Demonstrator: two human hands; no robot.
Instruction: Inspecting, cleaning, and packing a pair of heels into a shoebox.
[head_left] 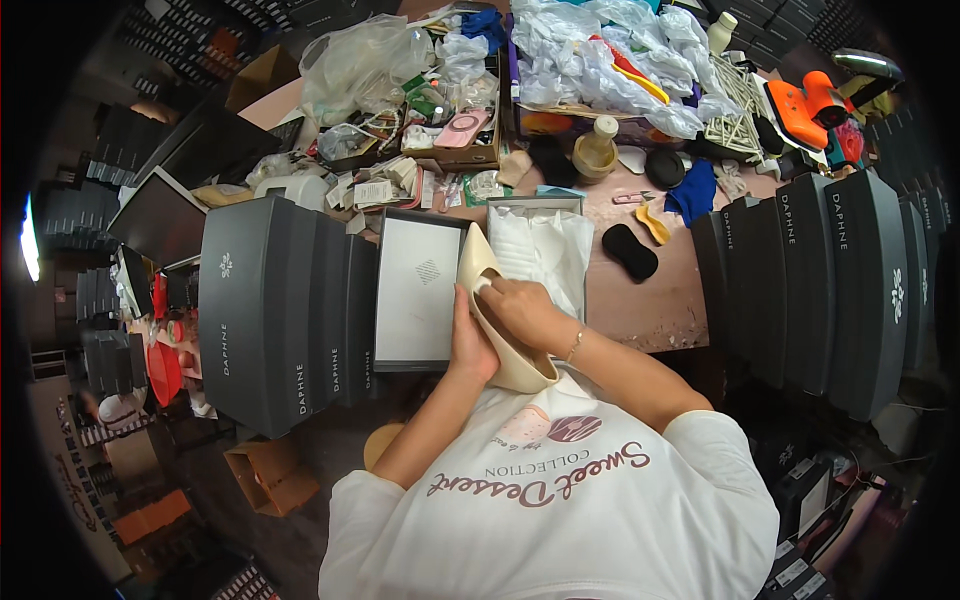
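A cream pointed-toe pump (476,252) is tilted over an open shoe box, its toe facing away from me and its heel end near my shirt. My left hand (472,340) is closed around its left side. The fingers of my right hand (525,315) are bent into the shoe's opening, with a small bit of white at the fingertips; what they hold is partly hidden. Under and beyond the shoe are the box's lid (418,300), white inside, and the box base (582,203) with white tissue paper (555,240) in it.
Stacked dark grey shoe boxes stand at left (265,300) and right (850,290). Along the back are a carton of crumpled white paper (610,75), a jar (596,150) and an orange tape dispenser (800,110). A black insole pad (630,253) lies right of the box.
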